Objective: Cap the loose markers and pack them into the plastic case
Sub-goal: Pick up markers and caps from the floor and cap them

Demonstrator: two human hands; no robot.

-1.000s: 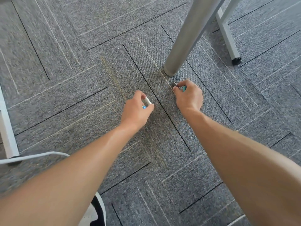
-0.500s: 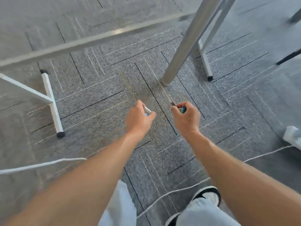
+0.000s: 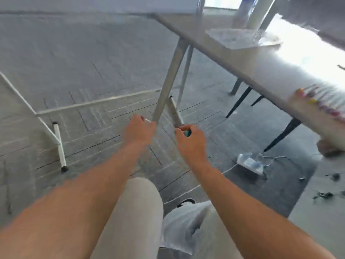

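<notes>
Peeking past right hand (image 3: 190,142) fingers (image 3: 179,130): teal marker (image 3: 187,133)

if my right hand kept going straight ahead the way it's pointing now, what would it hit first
Probably the slanted grey table leg, whose lower end sits just ahead of the right hand, which holds a teal-tipped marker. The frame is blurred and depth unclear, so the hand might pass beside the leg.

Markers (image 3: 324,101) lie on the table (image 3: 242,58) at right; plastic case (image 3: 240,37) farther back; both hands before its leg (image 3: 168,85).
</notes>
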